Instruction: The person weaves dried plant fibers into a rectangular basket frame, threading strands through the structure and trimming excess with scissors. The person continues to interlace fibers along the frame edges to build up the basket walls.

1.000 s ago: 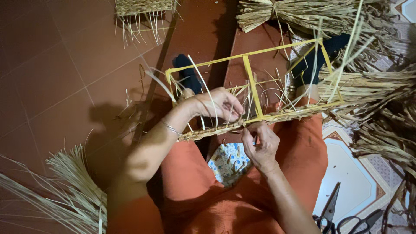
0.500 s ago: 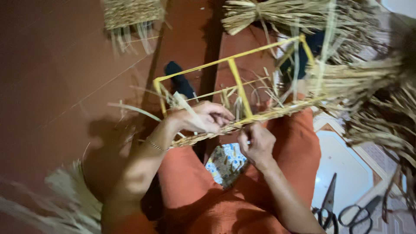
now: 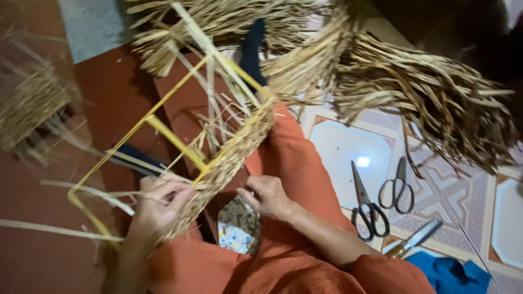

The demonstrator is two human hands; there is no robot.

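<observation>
While the left hand (image 3: 158, 204) pinches straw strands against the yellow wire frame (image 3: 180, 142), steadying its woven edge, the right hand (image 3: 265, 196) grips a strand's end; scissors (image 3: 366, 204) lie near.

Home craft floor; patterned tiles (image 3: 348, 147); straw bundles (image 3: 430, 92); scissors (image 3: 366, 209)

The left hand (image 3: 158, 204) is smeared by motion blur, and its fingertips are hidden among the straw strands on the yellow frame (image 3: 163, 130). The right hand (image 3: 267, 196) has its fingertips concealed behind the woven edge (image 3: 229, 158). The straw bundle (image 3: 414, 92) is cut off by the top and right edges. The knife (image 3: 411, 239) has its handle covered by the orange sleeve (image 3: 392, 275). The blue cloth (image 3: 452, 275) is cropped at the bottom.
</observation>
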